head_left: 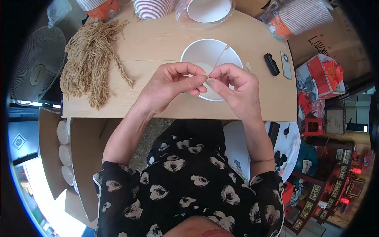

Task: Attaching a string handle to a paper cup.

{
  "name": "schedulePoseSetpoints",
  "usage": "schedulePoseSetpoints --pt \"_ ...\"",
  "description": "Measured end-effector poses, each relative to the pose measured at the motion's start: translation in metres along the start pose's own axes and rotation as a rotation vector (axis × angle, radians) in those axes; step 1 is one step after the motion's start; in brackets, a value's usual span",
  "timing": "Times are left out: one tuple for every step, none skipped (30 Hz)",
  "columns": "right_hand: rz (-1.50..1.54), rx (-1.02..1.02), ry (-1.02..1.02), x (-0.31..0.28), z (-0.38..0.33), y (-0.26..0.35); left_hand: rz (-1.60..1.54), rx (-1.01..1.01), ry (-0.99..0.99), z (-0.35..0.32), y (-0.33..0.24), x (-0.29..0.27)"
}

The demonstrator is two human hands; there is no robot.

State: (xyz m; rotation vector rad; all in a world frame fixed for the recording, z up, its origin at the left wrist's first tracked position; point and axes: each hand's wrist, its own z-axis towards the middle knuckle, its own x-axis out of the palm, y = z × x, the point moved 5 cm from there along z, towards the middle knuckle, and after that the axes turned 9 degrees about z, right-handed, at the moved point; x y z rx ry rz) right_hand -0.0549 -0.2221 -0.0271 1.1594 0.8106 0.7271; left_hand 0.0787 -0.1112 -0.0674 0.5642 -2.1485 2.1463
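Note:
Above the near rim of a round white paper bucket (211, 96), my two hands meet at their fingertips. My left hand (171, 83) is closed in a pinch of thumb and forefinger. My right hand (236, 86) pinches from the other side, its thumb and forefinger pressed together. Between the tips shows a tiny beige bit (206, 75) that looks like cord; most of it is hidden by the fingers. The bucket stands upright on the table, and a thin line runs down its inner wall behind my right hand.
A bundle of beige cords (91, 59) lies on the table (154, 43) at left. Stacked paper buckets (153, 8) and a plastic-wrapped bucket (209, 10) stand at the back. A black case (271, 64) and a phone (286, 65) lie right. A fan (38, 65) stands far left; a cardboard box (85, 158) sits below.

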Motion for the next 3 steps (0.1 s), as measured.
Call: schedulePoseSetpoints --pt "0.011 0.003 0.024 0.0009 0.0004 -0.0021 0.015 0.007 -0.009 -0.0006 0.0000 -0.0007" --pt "0.037 0.002 0.023 0.0010 0.0004 -0.0041 0.030 0.014 -0.019 -0.0012 0.0002 -0.0013" --pt "0.062 0.000 0.022 0.0010 0.0002 -0.0064 0.047 0.019 -0.010 -0.0010 0.0004 -0.0010"
